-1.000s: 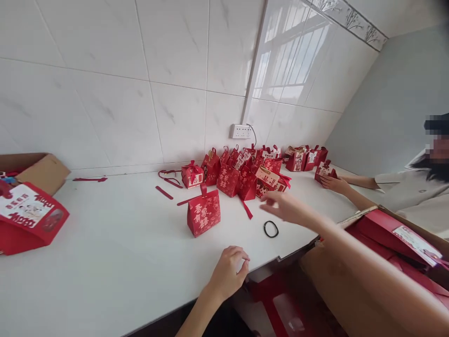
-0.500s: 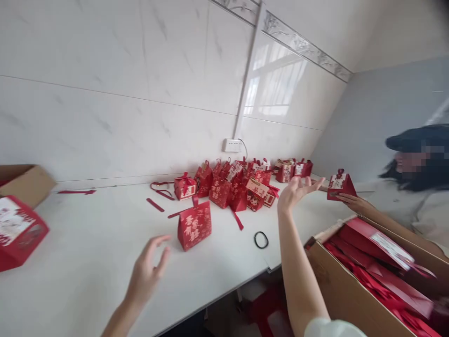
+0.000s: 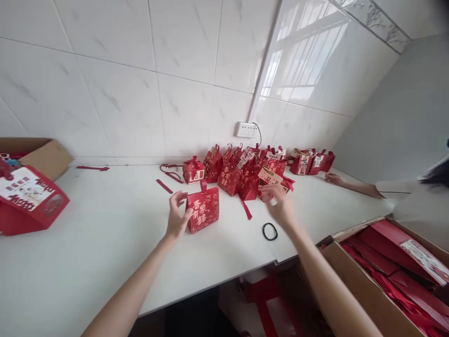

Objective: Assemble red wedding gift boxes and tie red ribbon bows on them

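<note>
A red gift box (image 3: 203, 210) with pale lettering and a ribbon loop on top stands upright on the white table (image 3: 105, 262). At its left edge is my left hand (image 3: 178, 216), fingers curved and apart, the thumb overlapping the front; firm contact cannot be made out. My right hand (image 3: 280, 206), slightly blurred, hovers with bent, parted fingers in front of a cream-and-red gift box (image 3: 269, 177), which it partly hides. I see nothing held in it. Below that hand a black ring-shaped band (image 3: 270, 231) lies on the table.
Several red gift boxes (image 3: 229, 178) crowd near the wall. Ribbon strips (image 3: 164, 186) lie about. A cardboard carton (image 3: 351, 276) of red packaging stands at right; a large red box (image 3: 31, 201) sits left. Another person's hand (image 3: 335, 179) reaches toward boxes at the far right.
My left hand has moved up to the standing gift box. My right hand has come down and left from its raised, palm-up position. The other person's small box is out of their hand.
</note>
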The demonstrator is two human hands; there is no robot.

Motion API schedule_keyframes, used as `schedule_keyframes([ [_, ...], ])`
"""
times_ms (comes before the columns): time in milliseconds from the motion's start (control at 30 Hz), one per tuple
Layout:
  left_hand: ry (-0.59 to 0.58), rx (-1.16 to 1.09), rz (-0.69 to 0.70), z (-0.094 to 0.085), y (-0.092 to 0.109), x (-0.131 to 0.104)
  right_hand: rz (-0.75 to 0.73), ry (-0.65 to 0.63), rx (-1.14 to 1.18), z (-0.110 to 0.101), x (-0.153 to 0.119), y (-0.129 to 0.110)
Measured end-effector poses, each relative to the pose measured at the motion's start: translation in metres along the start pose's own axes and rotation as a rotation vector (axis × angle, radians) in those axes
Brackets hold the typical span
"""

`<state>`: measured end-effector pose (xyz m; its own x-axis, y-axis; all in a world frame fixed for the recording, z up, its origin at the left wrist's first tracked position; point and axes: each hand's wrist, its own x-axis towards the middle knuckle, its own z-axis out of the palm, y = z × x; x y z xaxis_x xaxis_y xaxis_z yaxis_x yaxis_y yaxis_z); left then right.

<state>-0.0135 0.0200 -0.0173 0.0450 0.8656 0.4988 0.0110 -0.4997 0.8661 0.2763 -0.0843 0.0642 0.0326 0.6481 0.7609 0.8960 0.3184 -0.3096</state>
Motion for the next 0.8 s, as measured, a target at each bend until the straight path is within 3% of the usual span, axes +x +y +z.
schedule_keyframes([
  [67,-0.094,0.059,-0.073,0.003,0.005,-0.005,-0.069,-0.155,0.166,0.049,-0.004,-0.031],
  [133,-0.194,0.099,-0.152,0.006,0.015,-0.006,0.013,-0.176,0.292,0.085,-0.001,-0.052],
  [233,-0.265,0.064,-0.171,0.01,0.039,0.005,0.276,-0.142,0.493,0.102,0.012,-0.068],
  [367,-0.453,-0.137,-0.161,0.019,0.087,0.033,0.54,-0.126,0.758,0.072,0.028,-0.077],
  [433,-0.525,-0.173,-0.151,0.023,0.113,0.045,0.572,-0.09,0.822,0.051,0.033,-0.083],
  [533,-0.538,-0.06,-0.132,0.028,0.143,0.053,0.529,-0.075,0.784,0.026,0.036,-0.093],
  [633,-0.526,0.013,-0.131,0.035,0.155,0.049,0.468,-0.051,0.684,0.011,0.033,-0.098],
  [800,-0.551,0.034,-0.085,0.045,0.153,0.034,0.495,-0.037,0.63,0.001,0.017,-0.1],
])
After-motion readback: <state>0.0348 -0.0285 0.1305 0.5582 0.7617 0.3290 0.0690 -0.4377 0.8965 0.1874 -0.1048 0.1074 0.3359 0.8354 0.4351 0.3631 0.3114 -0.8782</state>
